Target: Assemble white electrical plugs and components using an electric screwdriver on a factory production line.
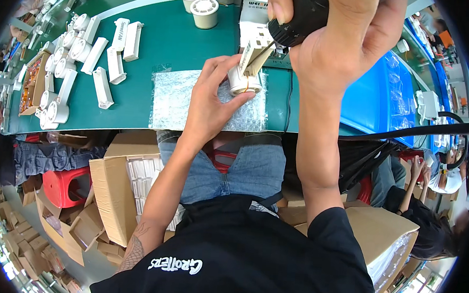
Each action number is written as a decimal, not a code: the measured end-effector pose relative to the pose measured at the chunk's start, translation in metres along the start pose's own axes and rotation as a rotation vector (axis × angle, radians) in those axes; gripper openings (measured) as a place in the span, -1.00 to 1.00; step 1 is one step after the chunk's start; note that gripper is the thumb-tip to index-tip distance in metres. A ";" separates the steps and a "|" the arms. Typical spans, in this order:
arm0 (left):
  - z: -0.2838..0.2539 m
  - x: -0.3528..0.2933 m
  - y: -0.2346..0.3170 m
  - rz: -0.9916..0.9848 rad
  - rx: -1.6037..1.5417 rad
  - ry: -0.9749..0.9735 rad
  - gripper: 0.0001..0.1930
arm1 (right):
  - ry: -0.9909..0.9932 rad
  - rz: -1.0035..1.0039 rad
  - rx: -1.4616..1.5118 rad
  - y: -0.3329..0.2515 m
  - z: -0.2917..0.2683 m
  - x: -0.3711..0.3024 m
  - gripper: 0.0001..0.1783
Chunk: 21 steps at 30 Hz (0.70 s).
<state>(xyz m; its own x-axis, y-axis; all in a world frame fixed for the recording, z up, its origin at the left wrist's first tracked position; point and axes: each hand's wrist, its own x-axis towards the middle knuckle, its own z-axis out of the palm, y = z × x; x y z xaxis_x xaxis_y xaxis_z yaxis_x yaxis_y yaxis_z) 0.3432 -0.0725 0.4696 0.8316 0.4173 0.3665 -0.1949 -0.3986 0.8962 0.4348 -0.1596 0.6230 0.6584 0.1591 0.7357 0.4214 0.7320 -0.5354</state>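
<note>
My left hand grips the round base of a white plastic housing above a sheet of bubble wrap. From that base a flat, slotted upright part rises, tilted away to the right. My right hand is wrapped around a black power screwdriver and holds it higher up. The driver's thin shaft slants down to the left into the upright part. Its tip is hidden there, so I cannot tell whether it touches a screw. A thin orange wire shows at the base.
Several white round-ended housings and long white covers lie on the green table's left side. An open carton holds small copper-coloured parts. White round pieces stand at the back. A blue tray lies right; a dark cable crosses the table.
</note>
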 end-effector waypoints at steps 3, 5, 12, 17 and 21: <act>0.000 0.000 0.001 0.007 0.021 0.000 -0.28 | 0.012 0.014 -0.079 -0.003 0.003 -0.002 -0.45; 0.000 0.001 0.001 0.016 0.052 -0.008 -0.27 | 0.027 0.055 -0.119 -0.004 0.005 -0.001 -0.44; -0.003 0.003 0.008 -0.021 0.112 -0.077 -0.29 | 0.018 -0.027 -0.113 -0.002 -0.002 0.006 -0.36; -0.001 0.003 0.004 0.003 0.096 -0.072 -0.28 | -0.037 -0.153 -0.062 0.004 -0.011 0.013 -0.32; -0.001 0.002 0.003 -0.020 0.081 -0.069 -0.28 | -0.001 -0.082 -0.147 -0.008 -0.001 0.007 -0.27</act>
<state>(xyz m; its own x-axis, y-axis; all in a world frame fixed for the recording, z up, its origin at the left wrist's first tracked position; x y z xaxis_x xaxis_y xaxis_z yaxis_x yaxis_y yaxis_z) 0.3434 -0.0717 0.4730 0.8693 0.3696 0.3282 -0.1379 -0.4564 0.8791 0.4362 -0.1650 0.6318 0.6175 0.1037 0.7797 0.5602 0.6379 -0.5285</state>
